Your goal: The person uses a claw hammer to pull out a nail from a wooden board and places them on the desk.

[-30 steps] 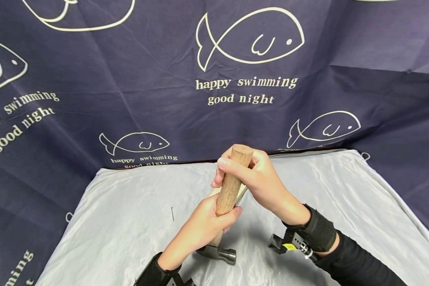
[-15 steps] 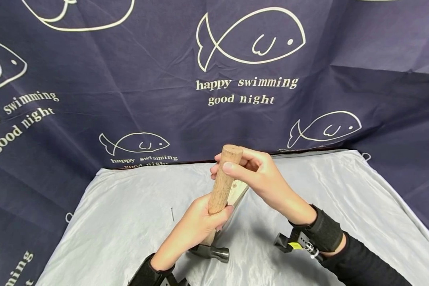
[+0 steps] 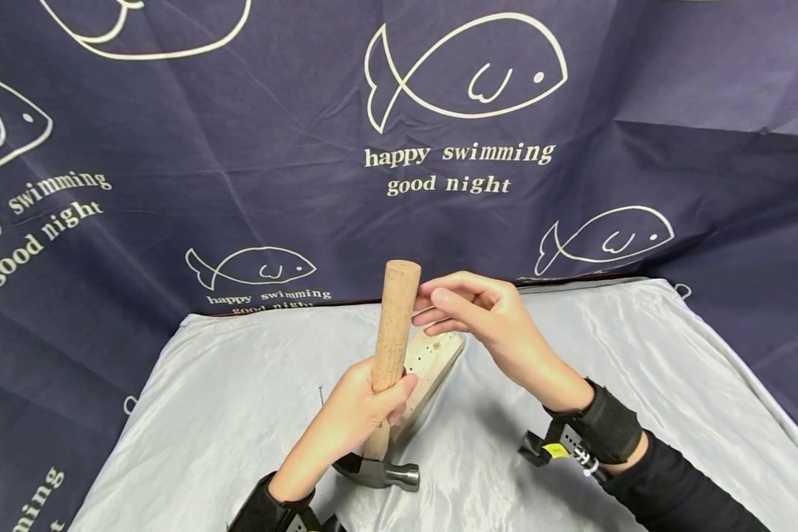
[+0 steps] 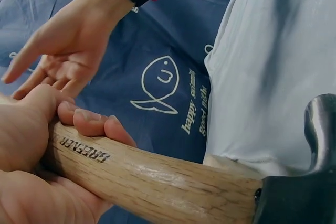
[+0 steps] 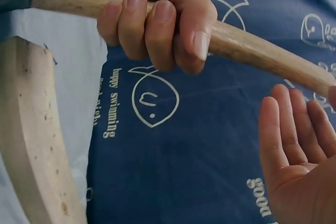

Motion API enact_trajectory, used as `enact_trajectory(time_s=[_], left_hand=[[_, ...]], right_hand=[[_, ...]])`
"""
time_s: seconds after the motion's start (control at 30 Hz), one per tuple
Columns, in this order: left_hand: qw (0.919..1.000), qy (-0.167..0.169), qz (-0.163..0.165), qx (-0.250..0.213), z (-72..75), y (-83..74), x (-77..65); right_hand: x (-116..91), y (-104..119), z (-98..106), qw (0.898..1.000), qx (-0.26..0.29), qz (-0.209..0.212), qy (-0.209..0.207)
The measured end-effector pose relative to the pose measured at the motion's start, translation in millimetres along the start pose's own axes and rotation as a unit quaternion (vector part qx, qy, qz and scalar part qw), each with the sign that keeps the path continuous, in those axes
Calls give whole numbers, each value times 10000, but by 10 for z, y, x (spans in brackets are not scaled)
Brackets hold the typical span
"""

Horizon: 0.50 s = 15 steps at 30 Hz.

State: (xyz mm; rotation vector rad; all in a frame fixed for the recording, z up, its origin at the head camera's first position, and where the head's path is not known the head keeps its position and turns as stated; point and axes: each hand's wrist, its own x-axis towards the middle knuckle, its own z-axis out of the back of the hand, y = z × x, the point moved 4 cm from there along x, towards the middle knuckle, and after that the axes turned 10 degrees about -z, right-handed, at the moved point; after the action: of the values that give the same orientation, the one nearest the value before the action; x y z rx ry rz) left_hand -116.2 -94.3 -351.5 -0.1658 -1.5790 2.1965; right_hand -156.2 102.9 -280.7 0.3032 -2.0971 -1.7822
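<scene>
My left hand (image 3: 359,406) grips a claw hammer (image 3: 395,318) round the middle of its wooden handle. The handle's butt points up, while the dark steel head (image 3: 382,474) hangs low over the cloth. In the left wrist view, dark lettering shows on the handle (image 4: 173,182) beside the curled fingers. My right hand (image 3: 488,318) is beside the upper end of the handle, fingers loosely extended. The right wrist view shows its palm (image 5: 299,182) with nothing in it. Behind the hammer lies a pale wooden block (image 3: 432,362) dotted with small holes, partly hidden by the left hand.
A nail (image 3: 321,396) is left of the left hand, partly hidden behind it. Light grey cloth (image 3: 239,384) covers the table. A dark blue curtain (image 3: 306,148) printed with fish rises behind its far edge.
The hammer has moved left with my left hand and stands more upright. My right hand has let go of the handle's upper end, and more of the block shows.
</scene>
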Motion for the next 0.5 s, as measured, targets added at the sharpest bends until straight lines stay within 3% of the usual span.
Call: enact_trajectory(time_s=[0.17, 0.5], left_hand=[[9997, -168, 149, 46, 64, 43, -15], [9957, -673, 444, -458, 196, 144, -67]], right_hand=[[26, -101, 182, 9993, 201, -170, -250], [47, -340, 528, 9944, 356, -424, -899]])
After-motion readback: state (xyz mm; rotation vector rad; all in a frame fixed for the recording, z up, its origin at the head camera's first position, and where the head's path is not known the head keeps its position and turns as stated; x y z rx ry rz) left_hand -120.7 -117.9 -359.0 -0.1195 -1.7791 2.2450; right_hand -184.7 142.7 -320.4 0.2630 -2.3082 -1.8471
